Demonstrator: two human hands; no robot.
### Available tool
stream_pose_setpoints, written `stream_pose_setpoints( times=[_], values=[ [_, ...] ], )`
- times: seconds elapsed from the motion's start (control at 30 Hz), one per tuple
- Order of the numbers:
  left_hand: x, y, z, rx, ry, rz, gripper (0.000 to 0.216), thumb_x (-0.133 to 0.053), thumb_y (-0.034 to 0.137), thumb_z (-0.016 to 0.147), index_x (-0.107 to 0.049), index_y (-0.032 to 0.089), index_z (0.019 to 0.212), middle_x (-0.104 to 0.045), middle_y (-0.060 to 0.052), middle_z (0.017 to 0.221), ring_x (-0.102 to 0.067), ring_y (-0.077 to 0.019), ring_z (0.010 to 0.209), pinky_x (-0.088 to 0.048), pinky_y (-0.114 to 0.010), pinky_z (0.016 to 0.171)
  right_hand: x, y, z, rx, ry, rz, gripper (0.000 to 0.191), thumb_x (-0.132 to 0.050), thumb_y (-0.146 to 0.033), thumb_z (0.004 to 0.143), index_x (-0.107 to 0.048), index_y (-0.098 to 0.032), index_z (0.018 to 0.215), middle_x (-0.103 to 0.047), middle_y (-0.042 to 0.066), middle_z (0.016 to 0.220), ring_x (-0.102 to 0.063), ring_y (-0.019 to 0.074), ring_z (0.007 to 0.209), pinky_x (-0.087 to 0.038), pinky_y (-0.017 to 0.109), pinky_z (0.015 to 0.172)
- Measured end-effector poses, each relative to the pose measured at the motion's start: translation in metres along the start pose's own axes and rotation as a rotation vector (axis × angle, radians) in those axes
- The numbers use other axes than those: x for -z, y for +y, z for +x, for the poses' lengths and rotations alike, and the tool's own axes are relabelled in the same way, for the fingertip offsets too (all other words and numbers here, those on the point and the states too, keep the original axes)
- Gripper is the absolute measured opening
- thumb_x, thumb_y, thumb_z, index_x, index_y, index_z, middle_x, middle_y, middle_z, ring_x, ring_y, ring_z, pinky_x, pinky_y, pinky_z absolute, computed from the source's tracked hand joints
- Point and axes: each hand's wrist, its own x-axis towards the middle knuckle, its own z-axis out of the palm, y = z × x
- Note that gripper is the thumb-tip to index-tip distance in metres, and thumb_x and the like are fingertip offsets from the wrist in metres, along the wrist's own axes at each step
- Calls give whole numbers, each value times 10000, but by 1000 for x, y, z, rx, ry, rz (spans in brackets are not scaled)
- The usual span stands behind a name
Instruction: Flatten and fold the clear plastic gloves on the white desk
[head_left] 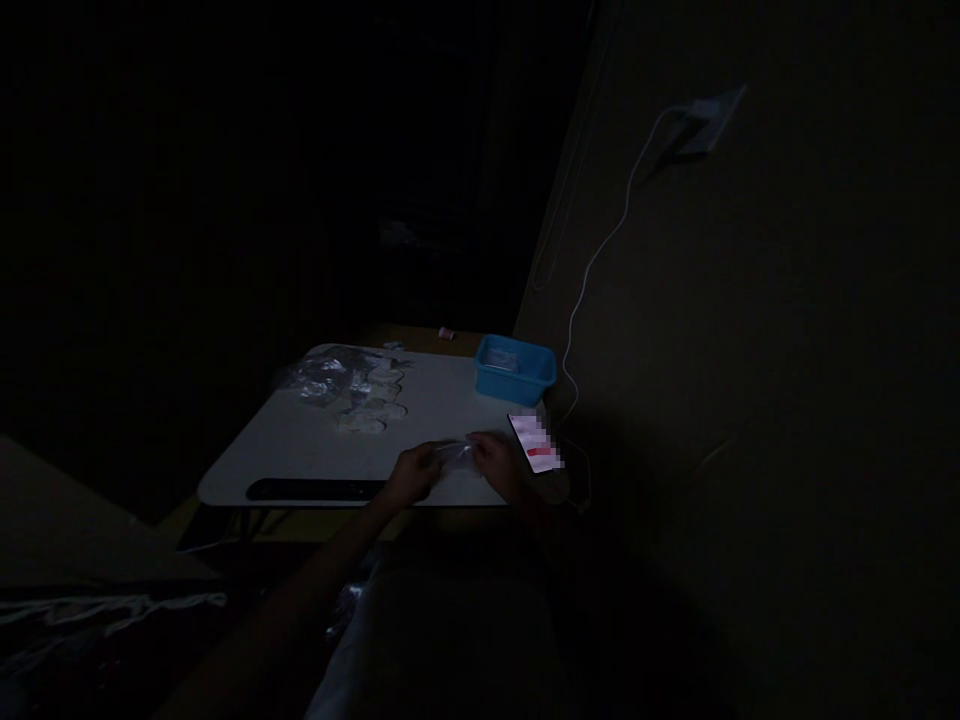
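Observation:
The room is very dark. My left hand [412,474] and my right hand [496,462] meet near the front edge of a small white table [300,450]. Both are closed on a small clear plastic bag [457,456] held between them. What is inside the bag cannot be made out. A lit phone [535,442] lies just right of my right hand.
A blue plastic tub [515,369] stands at the table's back right. Clear bags and small white pieces [360,395] lie spread at the back left. A white cable [600,250] runs down the right wall from a plug [705,120]. A dark slot [315,489] runs along the front edge.

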Motion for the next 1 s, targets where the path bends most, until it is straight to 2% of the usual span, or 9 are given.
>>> stream_pose_setpoints(
  times=[0.1, 0.2, 0.3, 0.37, 0.47, 0.57, 0.7, 0.8, 1.0],
  values=[
    [-4, 1, 11, 127, 123, -91, 313, -478, 345, 694, -627, 124, 860, -674, -45, 748, -618, -155, 669, -500, -260, 604, 1, 6, 10, -87, 22, 145, 407, -382, -159, 784, -495, -111, 1172, -657, 73, 931, -619, 149, 791, -492, 239, 666],
    [-8, -3, 23, 180, 191, -100, 266, -495, 312, 674, -618, 125, 818, -660, -33, 683, -604, -142, 612, -489, -242, 554, -2, 16, 16, -111, -7, 169, 464, -418, -155, 755, -447, -101, 1215, -666, 77, 885, -626, 149, 715, -501, 236, 601],
    [-9, -8, 27, 169, 237, -42, 350, -488, 294, 699, -573, 119, 991, -670, -45, 747, -610, -146, 640, -500, -261, 582, -11, 23, 18, -108, 6, 37, 455, -398, -125, 740, -484, -128, 1186, -674, 65, 850, -630, 151, 692, -504, 247, 599],
    [-8, -11, 27, 92, 274, 92, 409, -454, 279, 739, -513, 121, 1112, -664, -84, 916, -621, -168, 790, -507, -302, 693, -14, 24, 16, -125, 31, -44, 444, -393, -120, 737, -510, -129, 1165, -674, 72, 852, -632, 170, 732, -505, 280, 650],
    [-11, -12, 24, -112, 163, 349, 403, -367, 234, 799, -490, 142, 1171, -571, -107, 1163, -530, -182, 1063, -438, -343, 887, -12, 19, 12, -143, 75, -128, 425, -417, -145, 744, -528, -114, 1154, -626, 127, 1037, -574, 225, 963, -444, 364, 842],
    [-21, -10, 20, -240, -51, 562, 434, -306, 207, 831, -438, 112, 1234, -491, -125, 1266, -445, -180, 1169, -373, -353, 963, -9, 12, 5, 11, 9, -310, 424, -407, -183, 796, -491, -102, 1203, -511, 129, 1237, -426, 216, 1170, -307, 359, 997],
    [-37, -9, 13, -244, -149, 816, 493, -310, 244, 837, -346, 79, 1300, -378, -159, 1350, -318, -221, 1261, -275, -445, 1011, -14, 8, -2, 202, -113, -496, 465, -308, -321, 890, -367, -115, 1303, -343, 98, 1379, -221, 205, 1302, -152, 425, 1061],
    [-40, -11, 8, -249, -185, 907, 524, -321, 281, 834, -319, 89, 1321, -324, -155, 1381, -255, -232, 1290, -194, -467, 1038, -22, 11, -5, 201, -144, -556, 510, -236, -379, 910, -312, -102, 1331, -286, 118, 1400, -172, 215, 1319, -111, 465, 1057],
    [-38, -10, 7, -212, -221, 955, 542, -293, 308, 831, -304, 105, 1333, -311, -146, 1390, -234, -250, 1296, -150, -482, 1036, -24, 13, -6, 185, -172, -559, 526, -201, -403, 913, -323, -100, 1326, -298, 123, 1393, -171, 204, 1320, -81, 461, 1062]
  ],
)
